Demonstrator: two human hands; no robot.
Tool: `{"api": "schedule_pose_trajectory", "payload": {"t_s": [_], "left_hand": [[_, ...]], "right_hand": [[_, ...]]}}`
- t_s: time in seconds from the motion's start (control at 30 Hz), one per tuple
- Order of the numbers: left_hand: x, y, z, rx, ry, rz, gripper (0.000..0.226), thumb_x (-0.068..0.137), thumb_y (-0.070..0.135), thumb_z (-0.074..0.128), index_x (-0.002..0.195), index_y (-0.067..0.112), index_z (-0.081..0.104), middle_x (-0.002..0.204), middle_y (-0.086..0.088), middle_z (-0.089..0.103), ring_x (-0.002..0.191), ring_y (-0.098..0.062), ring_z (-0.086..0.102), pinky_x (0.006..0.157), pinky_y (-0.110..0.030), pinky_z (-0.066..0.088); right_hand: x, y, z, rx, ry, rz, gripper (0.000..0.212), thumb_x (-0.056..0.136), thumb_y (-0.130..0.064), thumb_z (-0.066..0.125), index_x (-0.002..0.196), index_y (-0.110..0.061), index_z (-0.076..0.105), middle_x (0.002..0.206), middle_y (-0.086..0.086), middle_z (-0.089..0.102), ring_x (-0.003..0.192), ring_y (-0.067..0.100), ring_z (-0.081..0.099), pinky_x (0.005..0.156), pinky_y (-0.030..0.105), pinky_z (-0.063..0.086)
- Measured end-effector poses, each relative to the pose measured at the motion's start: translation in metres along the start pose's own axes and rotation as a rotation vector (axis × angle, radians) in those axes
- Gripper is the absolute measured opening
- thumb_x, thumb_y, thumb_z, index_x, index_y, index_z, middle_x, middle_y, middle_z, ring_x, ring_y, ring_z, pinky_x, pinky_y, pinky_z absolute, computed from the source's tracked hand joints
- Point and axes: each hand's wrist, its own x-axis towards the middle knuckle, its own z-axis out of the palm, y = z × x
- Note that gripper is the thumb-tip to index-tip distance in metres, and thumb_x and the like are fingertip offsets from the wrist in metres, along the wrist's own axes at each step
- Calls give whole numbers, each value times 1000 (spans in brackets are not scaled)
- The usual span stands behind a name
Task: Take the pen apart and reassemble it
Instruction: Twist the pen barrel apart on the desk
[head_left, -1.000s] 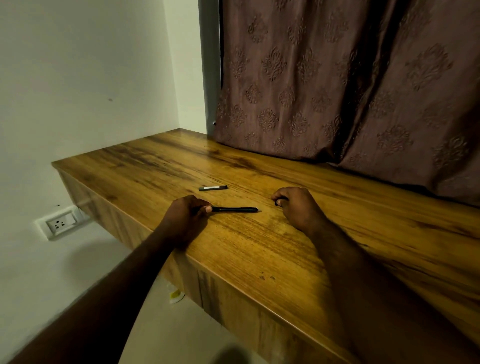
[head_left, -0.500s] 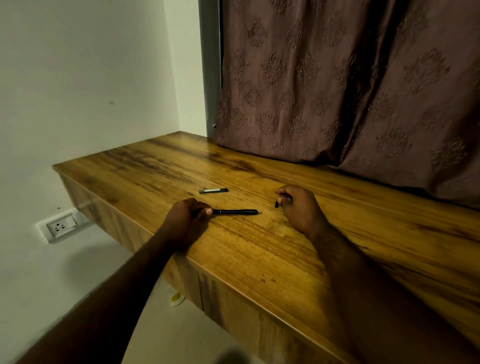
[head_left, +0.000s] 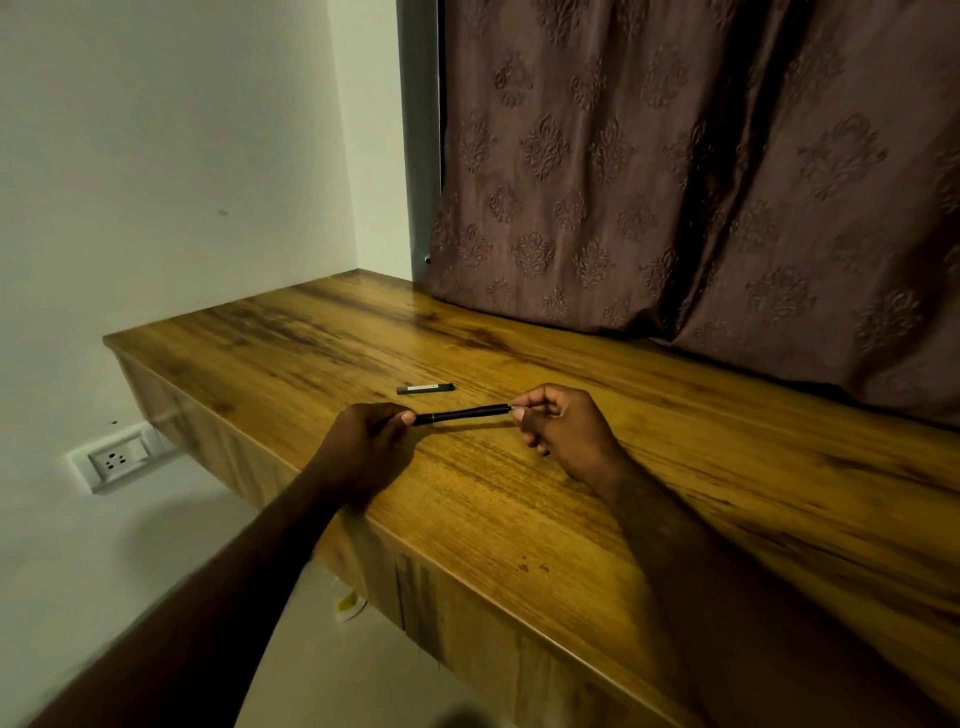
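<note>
A black pen body (head_left: 462, 414) is held a little above the wooden desk (head_left: 519, 493), lying roughly level. My left hand (head_left: 363, 447) grips its left end between thumb and fingers. My right hand (head_left: 561, 431) pinches the pen's right tip with thumb and forefinger. Behind the pen, a short dark cap (head_left: 425, 388) with a pale strip lies flat on the desk, apart from both hands. Any small part inside my right fingers is hidden.
A brown patterned curtain (head_left: 675, 171) hangs onto the desk's far side. A white wall with a socket (head_left: 117, 460) is at the left, below desk level. The desk's front edge runs diagonally under my forearms. A small yellow-white item (head_left: 349, 605) lies on the floor.
The pen has been lifted off the desk by my left hand. My right hand moved left from its place on the desk and took hold of the pen's right tip.
</note>
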Motion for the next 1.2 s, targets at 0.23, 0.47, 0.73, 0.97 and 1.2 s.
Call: {"api": "schedule_pose_trajectory", "payload": {"t_s": [0.23,0.47,0.73,0.97,1.2], "left_hand": [[0,4,2,-57,-7,-37,25,96,18,54,77,15,70,56,1,58,48,-12,50,51,-26,38],[4,-4,0,-142,26,-61,11,85,22,65,75,22,69,57,5,60,52,-14,51,53,-29,40],[1,2,-1,-138,-22,-98,9,90,14,63,87,11,71,50,5,56,42,-11,47,42,-22,36],[1,8,4,-17,4,-81,8,84,10,70,84,16,74,54,7,63,44,-5,53,42,-20,39],[1,6,8,122,29,-31,8,75,6,78,81,9,76,67,10,67,63,4,61,58,-9,44]], "right_hand": [[-3,-7,-1,72,-34,24,11,90,-4,59,82,-10,62,67,6,61,47,11,49,38,15,36],[-1,-7,-4,109,-37,78,17,91,-8,58,74,-10,57,66,9,62,44,13,48,36,20,33],[-4,-6,-12,62,81,37,6,84,-1,62,79,-4,65,63,7,60,46,14,47,41,20,36],[3,15,-48,-391,321,-39,18,72,-15,70,57,-23,62,59,-7,62,59,14,58,63,33,51],[5,15,-49,-539,108,34,9,73,-17,77,66,-22,76,81,-4,76,75,7,66,77,29,55]]}}
